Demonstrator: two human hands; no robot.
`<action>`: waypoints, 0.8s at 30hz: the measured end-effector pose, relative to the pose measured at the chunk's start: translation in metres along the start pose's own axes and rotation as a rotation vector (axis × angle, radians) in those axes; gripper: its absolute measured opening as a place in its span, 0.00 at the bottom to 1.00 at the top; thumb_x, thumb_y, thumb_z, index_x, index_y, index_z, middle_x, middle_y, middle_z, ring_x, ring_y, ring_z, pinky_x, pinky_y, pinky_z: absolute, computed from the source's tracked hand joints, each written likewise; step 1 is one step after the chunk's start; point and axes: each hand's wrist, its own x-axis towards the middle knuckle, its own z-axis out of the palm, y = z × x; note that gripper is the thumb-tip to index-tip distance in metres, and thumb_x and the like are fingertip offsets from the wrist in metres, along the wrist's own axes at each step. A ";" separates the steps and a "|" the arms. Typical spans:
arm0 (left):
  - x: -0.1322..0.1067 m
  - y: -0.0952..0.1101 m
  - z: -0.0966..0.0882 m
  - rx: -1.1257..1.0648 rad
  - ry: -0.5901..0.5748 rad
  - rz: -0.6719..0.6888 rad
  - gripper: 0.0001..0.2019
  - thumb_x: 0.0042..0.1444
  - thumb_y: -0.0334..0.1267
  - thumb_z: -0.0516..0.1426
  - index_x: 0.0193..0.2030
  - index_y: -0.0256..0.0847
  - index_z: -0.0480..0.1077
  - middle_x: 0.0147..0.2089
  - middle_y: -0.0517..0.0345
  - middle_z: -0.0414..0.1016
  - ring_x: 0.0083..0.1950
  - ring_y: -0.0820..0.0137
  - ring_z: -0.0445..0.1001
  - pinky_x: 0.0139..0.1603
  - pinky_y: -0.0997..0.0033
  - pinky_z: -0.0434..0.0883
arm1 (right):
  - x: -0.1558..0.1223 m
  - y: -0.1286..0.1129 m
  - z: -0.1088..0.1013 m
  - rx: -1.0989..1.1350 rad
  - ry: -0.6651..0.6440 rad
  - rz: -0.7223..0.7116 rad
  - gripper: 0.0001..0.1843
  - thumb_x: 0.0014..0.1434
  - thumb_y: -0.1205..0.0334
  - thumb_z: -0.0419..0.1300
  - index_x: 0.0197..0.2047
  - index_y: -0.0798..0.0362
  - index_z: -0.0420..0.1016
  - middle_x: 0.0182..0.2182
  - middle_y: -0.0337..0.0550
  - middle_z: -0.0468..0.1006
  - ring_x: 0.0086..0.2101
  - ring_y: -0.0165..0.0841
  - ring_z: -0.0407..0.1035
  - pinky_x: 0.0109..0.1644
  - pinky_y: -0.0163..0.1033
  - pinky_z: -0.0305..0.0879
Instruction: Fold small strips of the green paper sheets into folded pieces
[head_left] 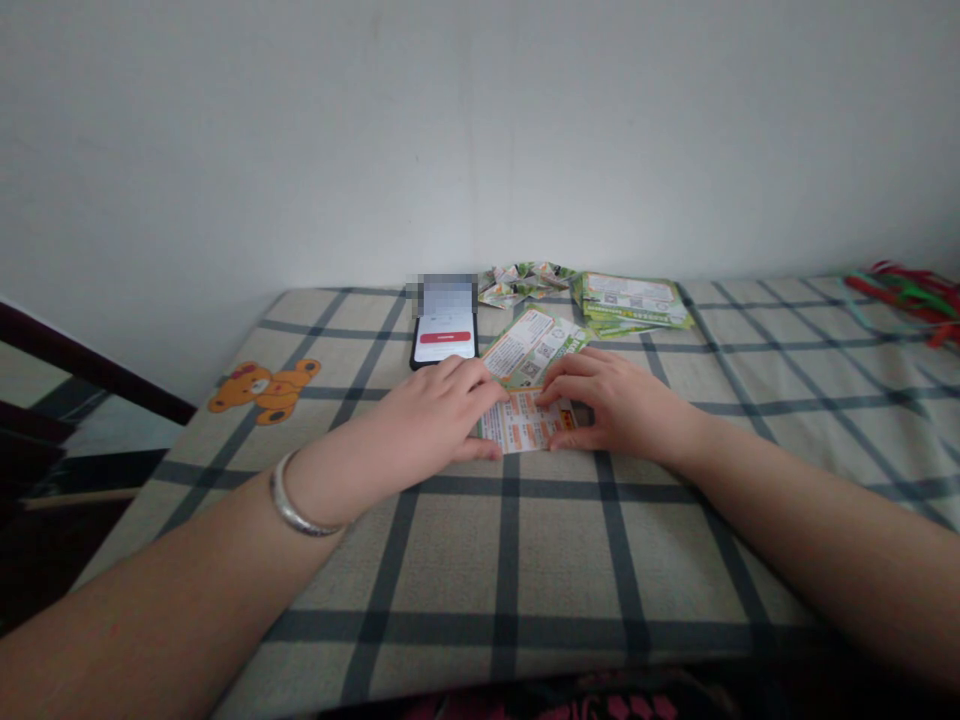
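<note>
Low on the cloth, between my two hands, lies a small printed leaflet (523, 425) with orange and white print. My left hand (448, 408), a silver bangle at its wrist, has curled fingers and thumb on the leaflet's left side. On the opposite side, my right hand (604, 398) holds the leaflet with bent fingertips above and the thumb near its lower right corner. Directly behind it is a green and white printed sheet (534, 345) with square codes, angled on the table; whether the two are joined I cannot tell. My fingers cover parts of both.
A lit phone (445, 345) lies behind my left hand. Folded paper pieces (525, 280) and a stack of green leaflets (637, 300) lie by the wall. Red and green strips (915, 295) are at the far right. A bear cutout (264, 390) rests on the checked tablecloth (442, 560).
</note>
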 end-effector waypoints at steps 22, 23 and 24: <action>-0.003 -0.011 0.003 -0.041 -0.033 -0.008 0.32 0.48 0.53 0.66 0.55 0.36 0.67 0.53 0.46 0.68 0.57 0.55 0.66 0.57 0.55 0.66 | -0.009 0.013 -0.010 -0.031 -0.010 0.006 0.29 0.50 0.41 0.66 0.47 0.54 0.72 0.45 0.48 0.74 0.47 0.44 0.66 0.53 0.49 0.63; -0.003 -0.012 0.003 -0.051 -0.030 -0.006 0.32 0.48 0.53 0.66 0.55 0.36 0.67 0.53 0.46 0.68 0.57 0.55 0.66 0.57 0.56 0.66 | -0.009 0.013 -0.011 -0.033 -0.012 0.007 0.29 0.50 0.41 0.66 0.47 0.54 0.72 0.45 0.48 0.74 0.47 0.44 0.66 0.53 0.49 0.63; -0.003 -0.013 0.004 -0.064 -0.027 -0.005 0.32 0.48 0.53 0.66 0.55 0.36 0.67 0.53 0.46 0.68 0.57 0.55 0.66 0.57 0.56 0.66 | -0.009 0.013 -0.011 -0.035 -0.014 0.008 0.29 0.50 0.41 0.66 0.47 0.54 0.72 0.45 0.48 0.74 0.47 0.44 0.66 0.54 0.49 0.63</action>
